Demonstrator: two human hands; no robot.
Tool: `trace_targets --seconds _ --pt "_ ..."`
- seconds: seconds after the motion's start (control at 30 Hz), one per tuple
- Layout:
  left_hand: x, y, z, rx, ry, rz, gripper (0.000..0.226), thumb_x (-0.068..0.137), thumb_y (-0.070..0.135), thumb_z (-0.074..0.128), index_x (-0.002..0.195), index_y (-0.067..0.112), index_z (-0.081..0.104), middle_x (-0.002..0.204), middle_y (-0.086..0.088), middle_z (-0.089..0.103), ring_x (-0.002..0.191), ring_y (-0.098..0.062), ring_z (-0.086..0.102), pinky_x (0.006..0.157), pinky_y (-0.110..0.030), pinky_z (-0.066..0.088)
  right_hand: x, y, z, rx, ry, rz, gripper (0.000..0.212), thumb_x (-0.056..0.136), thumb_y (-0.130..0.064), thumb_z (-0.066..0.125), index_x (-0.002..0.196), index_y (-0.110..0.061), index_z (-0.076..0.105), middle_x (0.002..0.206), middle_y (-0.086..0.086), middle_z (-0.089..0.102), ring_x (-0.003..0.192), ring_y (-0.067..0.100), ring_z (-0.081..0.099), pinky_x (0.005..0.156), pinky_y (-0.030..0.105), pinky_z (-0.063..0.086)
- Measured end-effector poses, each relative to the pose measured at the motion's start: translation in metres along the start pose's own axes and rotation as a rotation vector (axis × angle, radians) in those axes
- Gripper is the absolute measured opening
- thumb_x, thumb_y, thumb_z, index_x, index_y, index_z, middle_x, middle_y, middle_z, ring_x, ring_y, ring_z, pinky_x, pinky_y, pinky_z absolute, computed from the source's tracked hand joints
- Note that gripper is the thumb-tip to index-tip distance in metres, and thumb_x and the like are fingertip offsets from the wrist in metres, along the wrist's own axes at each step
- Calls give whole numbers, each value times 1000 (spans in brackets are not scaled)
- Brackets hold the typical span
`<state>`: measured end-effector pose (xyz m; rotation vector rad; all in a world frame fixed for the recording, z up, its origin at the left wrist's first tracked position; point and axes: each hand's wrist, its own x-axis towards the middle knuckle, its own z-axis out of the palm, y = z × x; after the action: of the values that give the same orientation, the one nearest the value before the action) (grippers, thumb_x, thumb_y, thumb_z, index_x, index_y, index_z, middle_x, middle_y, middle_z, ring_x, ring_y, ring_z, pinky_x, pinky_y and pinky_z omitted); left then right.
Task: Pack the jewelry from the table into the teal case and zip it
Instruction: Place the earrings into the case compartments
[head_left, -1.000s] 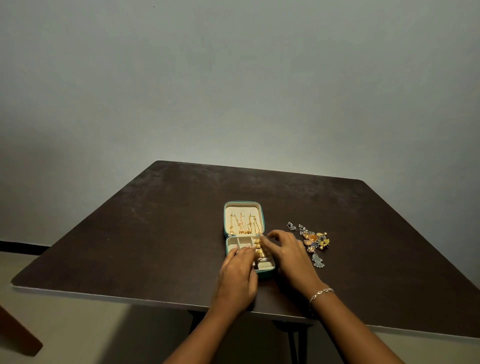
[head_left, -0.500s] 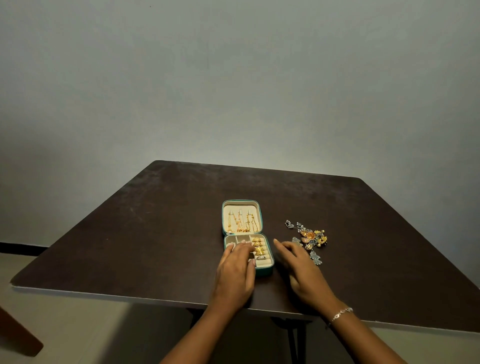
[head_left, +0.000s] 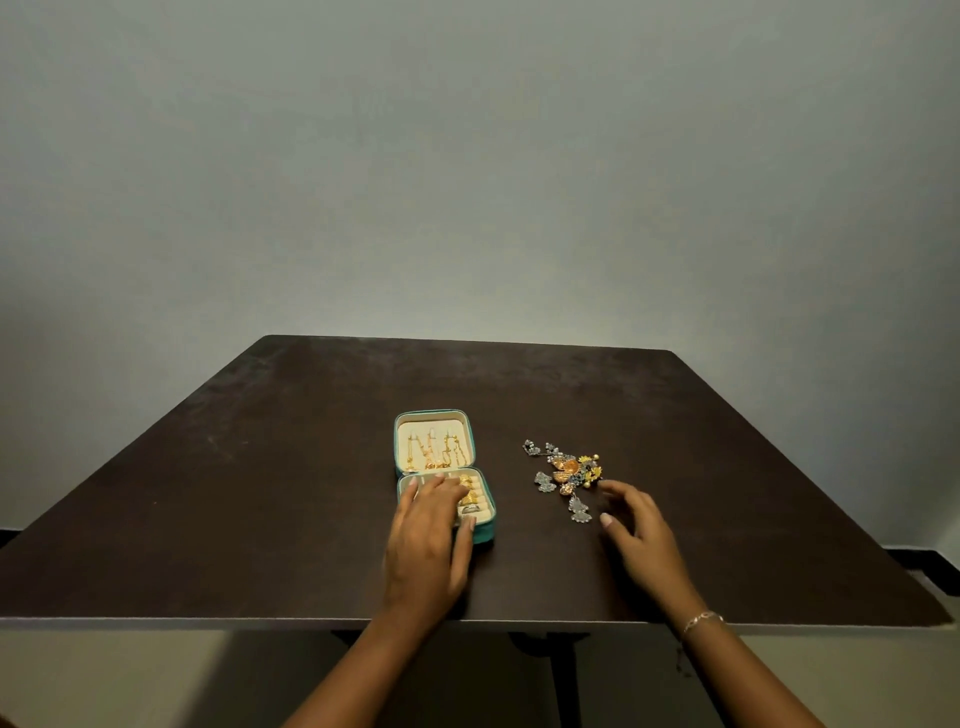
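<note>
1. Nearest the camera, two bare forearms are crossing the front edge of the dark worktop (head_left: 260, 493); a thin bracelet (head_left: 702, 618) is sitting on the right wrist.

2. The left hand (head_left: 428, 540) is lying palm down over the near half of the teal case (head_left: 485, 530), its fingers (head_left: 415, 488) loosely spread and flat on the compartments, pinching nothing. It seems to be steadying the case.

3. The right hand (head_left: 636, 525) is hovering just right of the case, near the loose jewelry, fingers (head_left: 605, 518) curled and parted, empty; thumb and forefinger are opening toward the closest piece.

4. The case is lying open, left of centre on the worktop. Gold rings (head_left: 470, 496) are sitting in the near half's padded slots, partly hidden under the left hand.

5. Just beyond the right hand, the loose jewelry pile (head_left: 566, 470) is resting on the worktop, apart from the case: silver leaf-shaped pieces tangled with orange and yellow ones. Which pieces are joined is too small to tell.

6. Farther back, the raised lid (head_left: 434, 441) is holding gold chains against its cream lining.

7. Judging the step: packing is under way, with the pile not yet packed and zipping not begun. The next move is calling for a fine pinch on one piece, lifted clear of its neighbours, then carried left to a free compartment.
</note>
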<state>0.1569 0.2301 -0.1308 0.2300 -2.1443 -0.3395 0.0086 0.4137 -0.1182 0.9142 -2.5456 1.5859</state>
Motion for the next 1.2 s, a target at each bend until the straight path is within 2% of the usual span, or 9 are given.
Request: trace_targets --seconds 0.1,0.2,0.37,0.5,0.67,0.8,0.9,1.03,1.2 --pt "6 19 8 -19 9 163 28 89 24 42 114 13 49 113 -9 64 116 -19 51 107 -37 30 19 5 -8 -14 89 144 30 89 -4 53 117 -12 55 121 9 50 107 15 49 86 21 36" --pt "9 40 26 -32 -60 276 31 96 28 29 115 12 49 116 -8 64 120 -17 46 107 -37 30 34 7 -7 -43 136 189 28 89 -9 53 116 -12 56 121 10 51 110 20 49 87 24 36" --pt "14 58 51 -86 -200 199 42 98 34 20 114 12 52 116 -7 63 119 -17 51 100 -28 41 49 15 -1 -117 220 199 20 88 -19 58 105 -11 63 106 8 58 99 20 55 77 23 36" --pt "15 59 61 -129 -218 115 30 89 28 38 115 17 48 113 -4 63 112 -14 55 96 -23 43 59 19 3 -239 197 239 18 83 -36 62 91 -21 66 95 2 60 98 21 51 75 26 36" --pt "19 54 68 -168 -208 74 27 85 27 41 111 19 46 105 -3 64 100 -9 54 87 -17 40 63 20 6 -256 175 264 3 82 -26 62 80 -25 61 91 -2 62 96 19 51 69 26 33" --pt "25 52 73 -150 -205 67 29 85 30 38 109 18 50 102 -2 64 94 -11 59 82 -18 41 59 18 2 -56 210 214 5 81 -19 65 77 -21 62 80 2 66 73 13 55 58 23 37" --pt "26 53 73 -148 -232 40 39 86 34 33 110 14 56 105 -3 64 97 -14 61 82 -19 41 52 20 -2 68 214 170 7 81 -11 65 77 -17 63 79 4 66 71 13 56 59 19 39" --pt "26 54 73 -131 -240 66 28 84 31 38 105 19 54 97 1 66 87 -11 63 73 -17 46 44 20 -6 215 200 148 18 83 -4 61 77 -20 60 64 2 56 61 11 51 59 25 42" --pt "23 56 69 -121 -269 110 19 83 31 40 98 23 50 89 5 64 81 -6 58 64 -17 46 37 24 -7 205 158 106 23 85 -4 56 77 -24 65 80 -6 66 74 9 58 67 24 44"
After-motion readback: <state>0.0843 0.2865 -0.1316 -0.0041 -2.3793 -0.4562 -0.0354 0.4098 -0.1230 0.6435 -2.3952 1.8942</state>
